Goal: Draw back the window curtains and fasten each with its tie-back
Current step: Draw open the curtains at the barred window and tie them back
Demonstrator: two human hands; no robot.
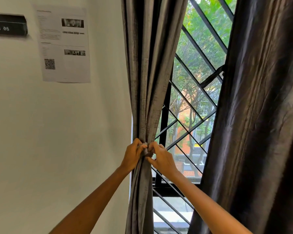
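At the lower middle of the frame, the tie-back [146, 152] is sitting as a small grey band around the left curtain [148, 78], which is hanging gathered into a narrow vertical bundle against the edge of the white wall [74, 132]. Both hands are meeting on it from opposite sides: the left hand [133, 156] is curling its fingers round the bundle from the wall side and gripping cloth and band together, while the right hand [161, 157] is pinching the band's end from the window side. The curtain's long axis is running straight up and down, and the band is crossing it level, directly between the two hands, equally near to both. Judging from this, the fastening is turning on drawing the band's ends together at the front of the bundle.

Further right, the window grille [198, 92] is showing trees outside, and the right curtain [260, 115] is filling the right of the frame, hanging loose, seemingly not yet tied. A printed notice [64, 44] and a dark sign [8, 25] are hanging at the upper left.
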